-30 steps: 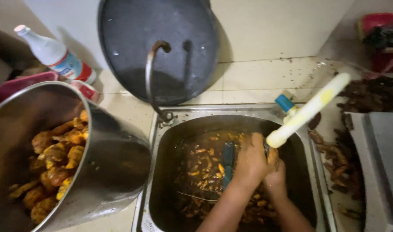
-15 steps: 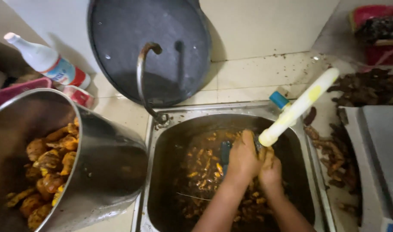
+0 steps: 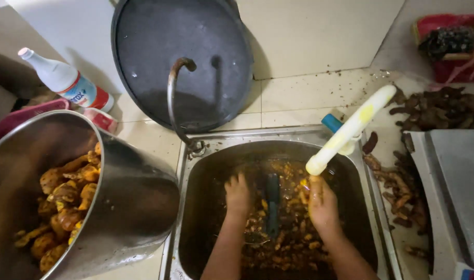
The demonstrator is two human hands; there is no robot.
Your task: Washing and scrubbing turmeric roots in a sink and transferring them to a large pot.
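Both my hands are down in a steel sink (image 3: 278,136) full of brown water and yellow-orange root pieces (image 3: 294,233). My left hand (image 3: 237,195) lies palm down on the pieces at the left, fingers together. Under the tip of the white and yellow tap spout (image 3: 351,129), my right hand (image 3: 321,199) is curled over the pieces; what it grips is hidden. A dark narrow tool (image 3: 272,205) lies in the water between the two hands, apart from both.
A big steel pot (image 3: 133,192) with washed yellow roots (image 3: 66,202) stands left of the sink. A dark round pan (image 3: 185,57) leans on the wall behind. A white bottle (image 3: 66,83) lies at back left. Unwashed brown roots (image 3: 402,181) and a grey slab (image 3: 454,186) sit right.
My hands were close together near the spout, the left on the dark tool. They have now spread apart, the left moving to the left, and the tool lies free between them.
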